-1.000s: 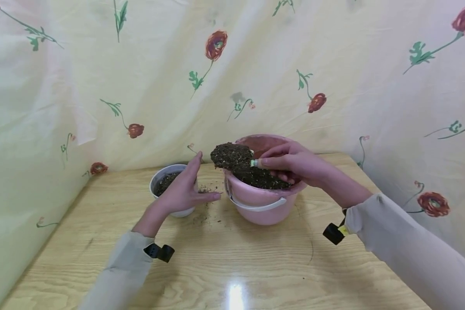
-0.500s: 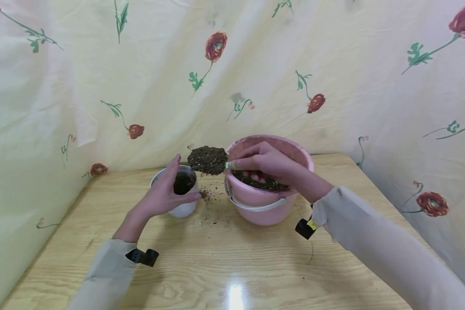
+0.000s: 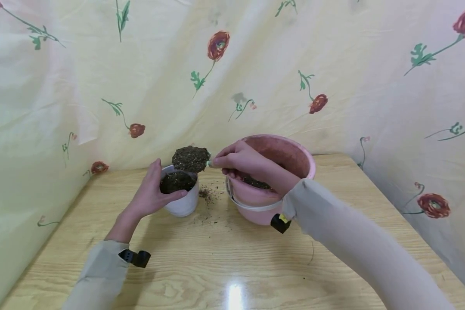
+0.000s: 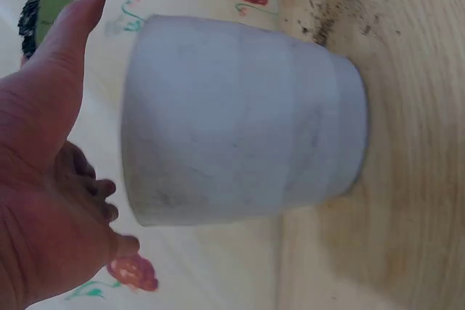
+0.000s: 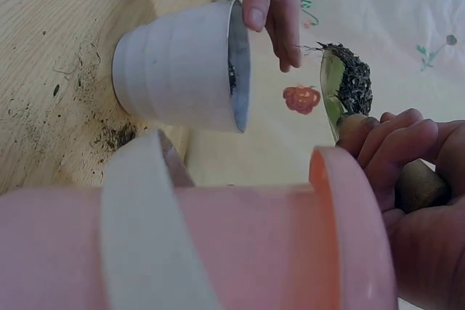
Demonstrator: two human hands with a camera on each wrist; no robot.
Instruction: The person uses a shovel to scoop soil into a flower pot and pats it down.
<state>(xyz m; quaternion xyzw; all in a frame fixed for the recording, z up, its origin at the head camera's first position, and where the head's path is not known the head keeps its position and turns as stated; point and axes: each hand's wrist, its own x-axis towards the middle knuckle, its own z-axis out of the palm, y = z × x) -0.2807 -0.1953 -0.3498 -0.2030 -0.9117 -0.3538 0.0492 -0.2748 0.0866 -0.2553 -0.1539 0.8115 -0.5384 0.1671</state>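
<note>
My right hand (image 3: 248, 161) grips the handle of a small hand trowel with a green blade (image 5: 333, 81). Dark soil (image 3: 191, 158) is heaped on the blade, held above the rim of a white plant pot (image 3: 183, 202). That pot stands upright and has soil inside. Beside its rim is my left hand (image 3: 151, 193), thumb and fingers spread apart, holding nothing; whether the thumb touches the rim I cannot tell. Under my right forearm stands a pink bucket (image 3: 252, 196) with more soil in it, partly hidden by that hand.
Loose soil crumbs (image 3: 206, 194) lie on the wooden table (image 3: 201, 267) between pot and bucket. The bucket's white carrying handle (image 3: 255, 208) hangs down at its front. A flower-patterned cloth (image 3: 159, 86) rises behind and at both sides of the table.
My right hand has carried the soil-laden trowel left from above the bucket to the pot. My left hand has shifted left, uncovering more of the pot.
</note>
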